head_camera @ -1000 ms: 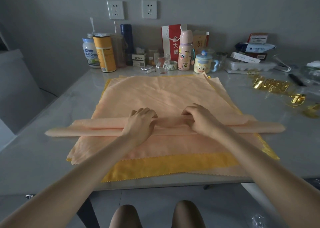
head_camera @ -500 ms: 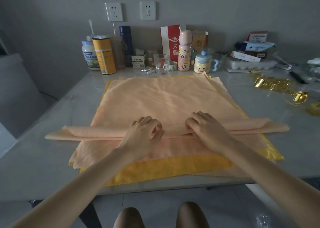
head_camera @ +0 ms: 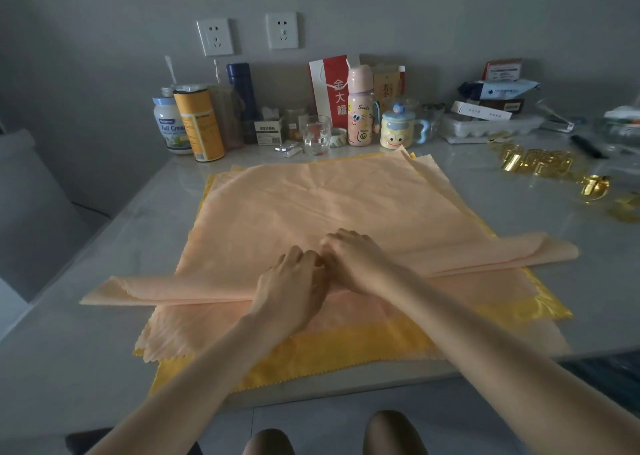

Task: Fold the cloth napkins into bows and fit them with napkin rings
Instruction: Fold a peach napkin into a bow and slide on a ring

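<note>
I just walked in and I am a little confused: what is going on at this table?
A person is folding a peach napkin into a long band across a stack of flat napkins on the table. The left hand and right hand meet at the band's middle, fingers curled, pinching it. Gold pieces, likely the napkin rings, lie apart at the far right.

We look down in dim, flat light on a pale grey marbled table (head_camera: 69,350) set against a plain grey wall (head_camera: 433,11). The wall carries two white power points, the left socket (head_camera: 214,37) and the right socket (head_camera: 282,30). A grey chair (head_camera: 31,195) stands at left; light floor tiles (head_camera: 329,420) show below.
</note>
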Demonstrator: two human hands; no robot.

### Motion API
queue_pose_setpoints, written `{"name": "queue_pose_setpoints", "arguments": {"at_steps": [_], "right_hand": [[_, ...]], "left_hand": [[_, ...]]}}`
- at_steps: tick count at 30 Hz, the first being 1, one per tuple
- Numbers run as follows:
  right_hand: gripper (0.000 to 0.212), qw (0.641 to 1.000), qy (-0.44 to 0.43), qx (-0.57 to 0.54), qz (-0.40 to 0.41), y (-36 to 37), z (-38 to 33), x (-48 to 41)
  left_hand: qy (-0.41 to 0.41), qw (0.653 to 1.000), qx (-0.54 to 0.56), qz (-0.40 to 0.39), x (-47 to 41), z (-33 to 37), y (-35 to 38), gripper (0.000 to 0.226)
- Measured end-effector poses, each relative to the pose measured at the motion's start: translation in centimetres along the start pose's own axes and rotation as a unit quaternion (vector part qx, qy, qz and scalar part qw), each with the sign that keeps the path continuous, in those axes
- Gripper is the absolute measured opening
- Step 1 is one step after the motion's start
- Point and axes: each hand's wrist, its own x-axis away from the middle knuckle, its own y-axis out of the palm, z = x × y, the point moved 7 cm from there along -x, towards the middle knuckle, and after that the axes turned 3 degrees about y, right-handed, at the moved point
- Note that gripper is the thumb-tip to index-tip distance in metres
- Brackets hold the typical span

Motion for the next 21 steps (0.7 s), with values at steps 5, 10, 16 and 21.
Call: {"name": "queue_pose_setpoints", "arguments": {"at_steps": [5,10,16,21], "right_hand": [[0.054,0.999,0.047,-0.014,-0.004,1.5,1.2,0.6],[0.069,0.996,0.082,-0.002,-0.035,1.4,3.9,2.5],[0.067,0.988,0.151,0.014,-0.029,0.4,10.4,6.0],[0.072,0.977,0.206,0.017,-0.045,-0.2,15.5,8.4]], "left_hand": [[-0.030,0.994,-0.059,-0.085,0.1,-1.4,2.2,0.059],[-0.047,0.989,-0.053,-0.132,0.3,-1.6,2.9,0.059],[-0.042,0.988,-0.058,-0.137,0.7,-1.8,2.6,0.059],[-0.052,0.986,-0.060,-0.148,0.8,-1.5,2.4,0.060]]}}
